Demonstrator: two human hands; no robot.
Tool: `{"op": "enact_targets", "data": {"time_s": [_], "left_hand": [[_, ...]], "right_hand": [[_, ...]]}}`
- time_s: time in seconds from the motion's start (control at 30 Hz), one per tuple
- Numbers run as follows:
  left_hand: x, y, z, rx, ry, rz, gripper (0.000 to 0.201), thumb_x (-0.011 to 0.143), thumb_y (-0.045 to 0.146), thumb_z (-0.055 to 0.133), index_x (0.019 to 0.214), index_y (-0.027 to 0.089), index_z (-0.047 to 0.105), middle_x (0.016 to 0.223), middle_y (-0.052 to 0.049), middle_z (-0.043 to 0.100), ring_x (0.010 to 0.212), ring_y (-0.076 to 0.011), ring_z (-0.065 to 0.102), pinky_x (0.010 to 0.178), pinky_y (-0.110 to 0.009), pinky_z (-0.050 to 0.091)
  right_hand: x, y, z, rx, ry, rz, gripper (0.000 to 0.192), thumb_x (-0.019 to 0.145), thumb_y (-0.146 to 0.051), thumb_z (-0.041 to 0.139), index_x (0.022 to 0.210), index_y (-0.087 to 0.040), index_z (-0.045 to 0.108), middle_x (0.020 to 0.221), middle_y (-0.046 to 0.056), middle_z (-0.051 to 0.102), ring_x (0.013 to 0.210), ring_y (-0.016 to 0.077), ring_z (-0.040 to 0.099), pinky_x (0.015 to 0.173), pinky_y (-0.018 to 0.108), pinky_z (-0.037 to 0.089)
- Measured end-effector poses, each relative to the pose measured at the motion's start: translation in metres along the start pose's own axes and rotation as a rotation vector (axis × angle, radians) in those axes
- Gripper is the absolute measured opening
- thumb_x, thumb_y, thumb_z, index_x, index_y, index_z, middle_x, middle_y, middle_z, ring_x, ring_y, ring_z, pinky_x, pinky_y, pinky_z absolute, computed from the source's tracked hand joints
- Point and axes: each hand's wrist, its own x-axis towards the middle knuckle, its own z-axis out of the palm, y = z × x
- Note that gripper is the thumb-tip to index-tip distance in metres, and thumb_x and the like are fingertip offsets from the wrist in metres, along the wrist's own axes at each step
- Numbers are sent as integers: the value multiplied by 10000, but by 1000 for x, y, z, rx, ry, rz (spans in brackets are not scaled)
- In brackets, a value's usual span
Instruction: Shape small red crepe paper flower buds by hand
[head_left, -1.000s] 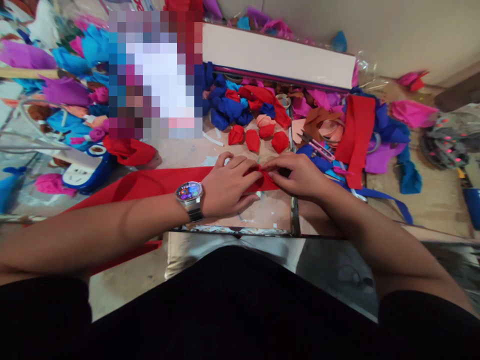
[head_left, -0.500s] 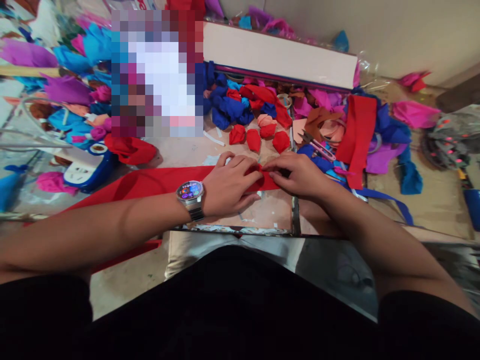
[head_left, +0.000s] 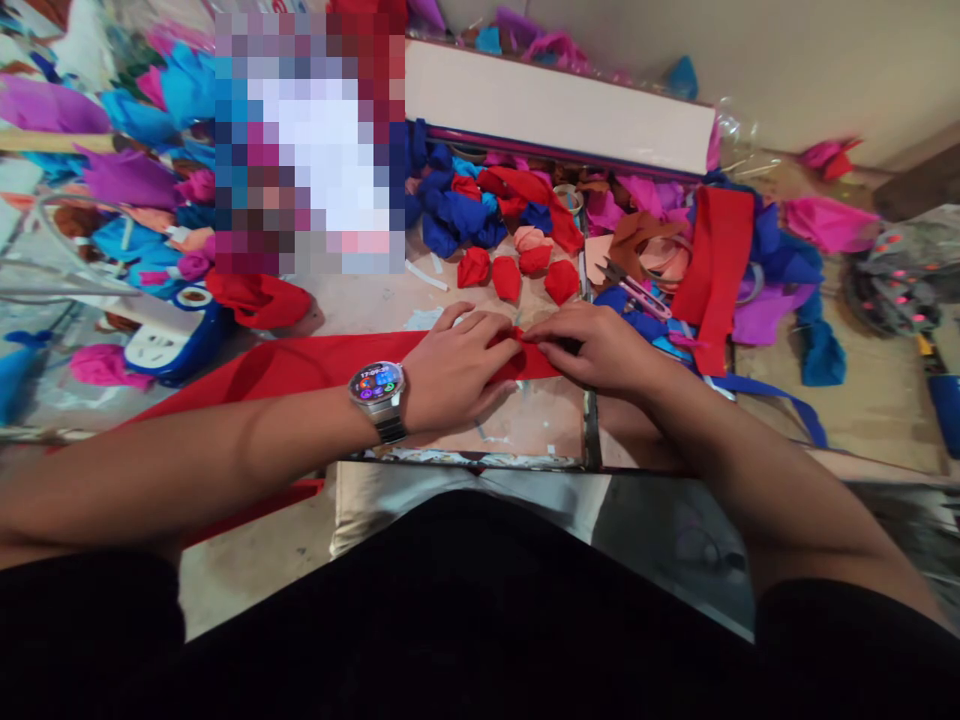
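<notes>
A long red crepe paper strip (head_left: 322, 358) lies across the table and hangs over its front edge at the left. My left hand (head_left: 461, 368), below a wristwatch, rests on the strip with its thumb and fingertips closed on the paper near the right end. Facing it, my right hand (head_left: 592, 347) pinches the same end between thumb and forefinger. The two sets of fingertips almost meet over a small fold, and they hide most of it. Just beyond my hands sit several small red paper buds (head_left: 507, 279).
Pink-handled snips (head_left: 637, 288) lie right of the buds among paper scraps. A long white box (head_left: 559, 105) stands behind the pile. Left are a blue-and-white power strip (head_left: 176, 335) and a bunched red paper piece (head_left: 259, 298). A wire bundle (head_left: 896, 275) lies far right.
Both hands keep their hold at the same spot on the strip. My left hand and watch have shifted very slightly to the left.
</notes>
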Motion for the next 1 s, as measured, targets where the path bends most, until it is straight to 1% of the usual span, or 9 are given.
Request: {"op": "enact_targets", "data": {"time_s": [0.13, 0.33, 0.4, 0.47, 0.53, 0.67, 0.7, 0.87, 1.0], "left_hand": [[1, 3, -3, -24, -7, -13, 356, 1049, 375, 552, 1292, 175, 718, 1445, -182, 652, 1303, -360, 621, 1206, -614, 338], [1, 3, -4, -31, -20, -13, 348, 1050, 386, 549, 1287, 202, 726, 1566, -156, 622, 1380, -384, 574, 1192, -637, 334], [1, 2, -3, -20, -22, -8, 344, 1053, 380, 540, 1279, 197, 725, 1552, -147, 642, 1377, -389, 571, 1189, -645, 336], [1, 2, -2, -17, -22, -4, 345, 1047, 384, 551, 1275, 191, 724, 1529, -153, 659, 1379, -394, 569, 1183, -648, 343], [1, 1, -2, -22, -20, -4, 349, 1034, 394, 574, 1275, 193, 725, 1522, -161, 662, 1384, -397, 568, 1184, -648, 345], [2, 1, -2, -29, -17, -11, 362, 1025, 410, 589, 1288, 202, 724, 1531, -162, 655, 1395, -397, 565, 1204, -656, 328], [2, 1, -3, -30, -20, -15, 366, 1026, 414, 586, 1289, 201, 725, 1532, -164, 653, 1398, -398, 563, 1205, -658, 327], [1, 2, -2, -34, -28, -19, 379, 1034, 429, 580, 1298, 198, 722, 1542, -169, 640, 1403, -397, 559, 1203, -658, 332], [0, 2, -2, -6, -25, -11, 384, 1043, 437, 573, 1290, 182, 720, 1569, -160, 624, 1384, -398, 564, 1194, -654, 343]], "right_hand": [[0, 2, -1, 4, -1, -11, 280, 983, -196, 623, 1166, -258, 826, 1125, 55, 868, 1025, 239, 801, 977, 407, 590], [0, 1, -1, -23, -13, -20, 271, 1005, -205, 605, 1175, -226, 815, 1152, 73, 863, 1036, 237, 795, 970, 394, 583], [0, 0, -1, -26, 1, -8, 273, 1006, -214, 608, 1189, -224, 810, 1098, 69, 865, 980, 226, 786, 930, 375, 581], [0, 0, -1, -33, 9, 16, 279, 1006, -226, 614, 1211, -215, 802, 1002, 65, 857, 906, 215, 770, 877, 354, 575], [0, 0, -1, -43, 10, 32, 281, 1008, -236, 614, 1219, -208, 797, 972, 66, 848, 884, 217, 760, 854, 350, 568], [-1, 1, -2, -45, -2, 12, 279, 1022, -228, 593, 1213, -217, 796, 1129, 84, 855, 1004, 240, 769, 925, 381, 562], [-1, 1, -2, -40, -4, 7, 281, 1022, -229, 594, 1217, -220, 795, 1142, 83, 855, 1015, 241, 769, 935, 383, 560], [0, -1, -3, -11, -3, 14, 269, 998, -236, 635, 1207, -217, 803, 1066, 70, 860, 945, 218, 765, 907, 354, 553], [0, 0, -2, -7, -6, 11, 263, 999, -225, 631, 1199, -217, 803, 1106, 69, 861, 972, 218, 772, 931, 360, 555]]}}
